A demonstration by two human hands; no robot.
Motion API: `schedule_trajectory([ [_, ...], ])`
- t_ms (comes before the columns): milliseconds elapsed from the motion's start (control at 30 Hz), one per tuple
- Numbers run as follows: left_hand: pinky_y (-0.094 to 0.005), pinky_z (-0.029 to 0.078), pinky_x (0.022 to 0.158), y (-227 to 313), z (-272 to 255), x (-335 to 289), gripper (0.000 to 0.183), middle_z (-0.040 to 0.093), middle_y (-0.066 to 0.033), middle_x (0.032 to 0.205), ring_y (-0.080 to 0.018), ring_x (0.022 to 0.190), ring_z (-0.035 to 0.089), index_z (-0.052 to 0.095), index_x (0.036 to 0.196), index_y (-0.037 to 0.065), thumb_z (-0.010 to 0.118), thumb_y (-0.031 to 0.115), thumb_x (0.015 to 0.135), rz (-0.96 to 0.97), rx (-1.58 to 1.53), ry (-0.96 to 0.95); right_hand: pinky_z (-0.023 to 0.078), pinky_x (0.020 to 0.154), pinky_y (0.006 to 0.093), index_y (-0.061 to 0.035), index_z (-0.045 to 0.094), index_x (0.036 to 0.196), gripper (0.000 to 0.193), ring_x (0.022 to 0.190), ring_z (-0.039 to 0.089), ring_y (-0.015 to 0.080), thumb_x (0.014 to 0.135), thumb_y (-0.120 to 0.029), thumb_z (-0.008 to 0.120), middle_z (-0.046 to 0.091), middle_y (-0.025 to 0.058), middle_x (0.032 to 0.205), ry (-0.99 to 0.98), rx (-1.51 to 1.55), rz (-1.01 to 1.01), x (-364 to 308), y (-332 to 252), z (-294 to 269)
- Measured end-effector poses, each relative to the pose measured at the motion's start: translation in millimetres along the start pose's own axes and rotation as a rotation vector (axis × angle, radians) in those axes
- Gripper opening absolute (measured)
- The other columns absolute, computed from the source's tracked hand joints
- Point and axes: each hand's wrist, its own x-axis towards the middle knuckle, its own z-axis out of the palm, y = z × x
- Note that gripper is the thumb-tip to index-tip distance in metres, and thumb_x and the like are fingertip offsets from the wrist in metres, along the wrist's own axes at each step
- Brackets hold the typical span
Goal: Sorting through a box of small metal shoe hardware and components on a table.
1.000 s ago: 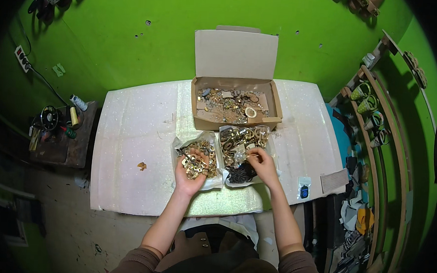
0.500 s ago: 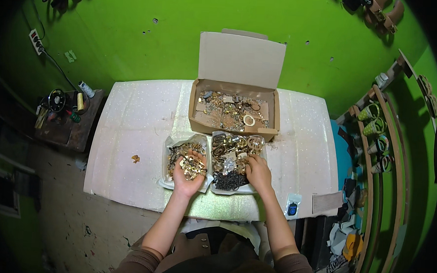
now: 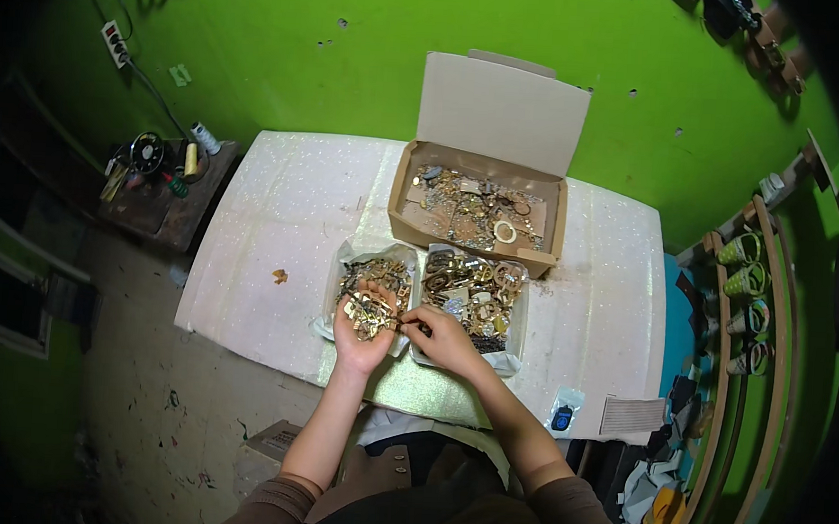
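Note:
My left hand (image 3: 361, 354) is cupped palm up over the left lined tray (image 3: 323, 329), holding a heap of gold-coloured metal fittings (image 3: 371, 315). Beside its fingers, my right hand (image 3: 448, 341) pinches something small and dark at the heap's edge; its kind is too small to make out. Mixed metal fittings (image 3: 392, 272) fill the left tray, partly hidden by my left hand. Under and behind my right hand, the right lined tray (image 3: 515, 360) holds gold buckles, rings and a dark chain-like pile, partly covered by my forearm.
Behind the trays stands an open cardboard box (image 3: 421, 230) with loose small hardware, its lid raised. A small packet (image 3: 564, 412) and a striped card (image 3: 632, 417) lie at the table's right front. Leftward are a brown scrap (image 3: 279, 276) and a side table (image 3: 147, 212) with thread spools.
My right hand has moved left from the right tray to my left palm, pinching a small piece. My left hand stays cupped round its heap. The whole view has shifted and tilted slightly.

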Motion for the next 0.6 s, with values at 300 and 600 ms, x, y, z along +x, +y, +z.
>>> schedule_trajectory([
  [300, -0.0343, 0.042, 0.087, 18, -16, -6, 0.02, 0.058, -0.0102, 0.088, -0.02, 0.086, 0.054, 0.057, 0.09, 0.002, 0.044, 0.015, 0.083, 0.085, -0.035, 0.043, 0.043, 0.066, 0.0292, -0.0006, 0.057, 0.084, 0.016, 0.072, 0.056, 0.0202, 0.075, -0.014, 0.057, 0.058, 0.0103, 0.078, -0.012, 0.103, -0.061, 12, -17, 1],
  [600, -0.0343, 0.043, 0.085, 20, -13, -1, 0.021, 0.058, -0.009, 0.089, -0.0216, 0.088, 0.054, 0.057, 0.092, 0.006, 0.043, 0.018, 0.083, -0.067, 0.009, 0.037, 0.041, 0.063, 0.0256, 0.0, 0.054, 0.084, 0.017, 0.067, 0.05, 0.0117, 0.078, -0.016, 0.055, 0.057, 0.007, 0.072, -0.084, 0.221, 0.081, 10, -36, -1],
])
